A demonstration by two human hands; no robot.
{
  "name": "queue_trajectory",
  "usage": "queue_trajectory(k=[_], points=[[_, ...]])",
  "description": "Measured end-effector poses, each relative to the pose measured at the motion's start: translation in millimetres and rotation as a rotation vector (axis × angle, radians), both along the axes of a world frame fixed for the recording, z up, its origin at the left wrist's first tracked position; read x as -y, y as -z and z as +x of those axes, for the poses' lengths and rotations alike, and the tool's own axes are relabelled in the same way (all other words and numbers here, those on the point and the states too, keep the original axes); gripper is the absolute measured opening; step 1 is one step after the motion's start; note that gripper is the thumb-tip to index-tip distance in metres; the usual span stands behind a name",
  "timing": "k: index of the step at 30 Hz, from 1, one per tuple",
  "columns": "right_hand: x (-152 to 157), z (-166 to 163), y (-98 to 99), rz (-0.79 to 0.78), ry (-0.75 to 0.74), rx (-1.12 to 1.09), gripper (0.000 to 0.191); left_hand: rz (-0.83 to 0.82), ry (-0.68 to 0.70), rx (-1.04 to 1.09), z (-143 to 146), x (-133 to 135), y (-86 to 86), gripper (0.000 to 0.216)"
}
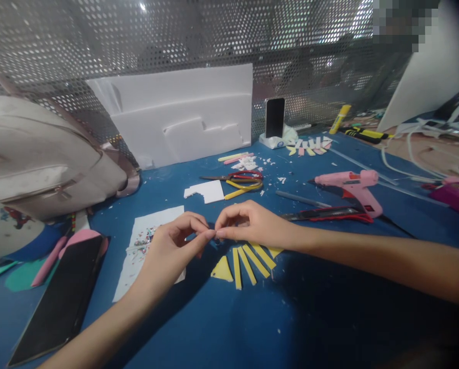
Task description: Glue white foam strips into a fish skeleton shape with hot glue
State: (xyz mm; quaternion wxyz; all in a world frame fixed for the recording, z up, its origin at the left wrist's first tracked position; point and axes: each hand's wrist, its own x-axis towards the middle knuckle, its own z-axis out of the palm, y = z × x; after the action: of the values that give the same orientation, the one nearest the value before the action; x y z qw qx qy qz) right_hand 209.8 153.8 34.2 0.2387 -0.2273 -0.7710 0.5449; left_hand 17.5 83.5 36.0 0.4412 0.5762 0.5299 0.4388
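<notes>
My left hand (179, 245) and my right hand (248, 223) meet above the blue table, fingertips pinched together. Whatever sits between them is too small to make out. Just below, several yellow strips (248, 264) fan out beside a yellow triangular piece (222, 269); my right hand hides some of their upper ends. Under my left hand and wrist lies a white paper (131, 256) scattered with small shiny, coloured bits (147, 237). A cut white foam piece (210, 191) rests beyond my fingers.
Scissors (248, 180), a utility knife (329, 213) and a pink glue gun (348, 180) lie beyond my right arm. A phone (275, 118) stands at the back. A dark tablet (58, 302) and a pale bag (48, 154) occupy the left. White boards (183, 102) lean against the mesh.
</notes>
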Motion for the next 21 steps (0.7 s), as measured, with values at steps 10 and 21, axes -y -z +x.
queue_trajectory(k=[10, 21], points=[[0.7, -0.8, 1.3, -0.073, 0.014, 0.025, 0.021, -0.021, 0.021, 0.015, 0.5, 0.0, 0.5, 0.020], [-0.3, -0.8, 3.6, -0.094, -0.012, 0.021, 0.017, -0.020, 0.034, 0.016, -6.6, -4.3, 3.9, 0.021]])
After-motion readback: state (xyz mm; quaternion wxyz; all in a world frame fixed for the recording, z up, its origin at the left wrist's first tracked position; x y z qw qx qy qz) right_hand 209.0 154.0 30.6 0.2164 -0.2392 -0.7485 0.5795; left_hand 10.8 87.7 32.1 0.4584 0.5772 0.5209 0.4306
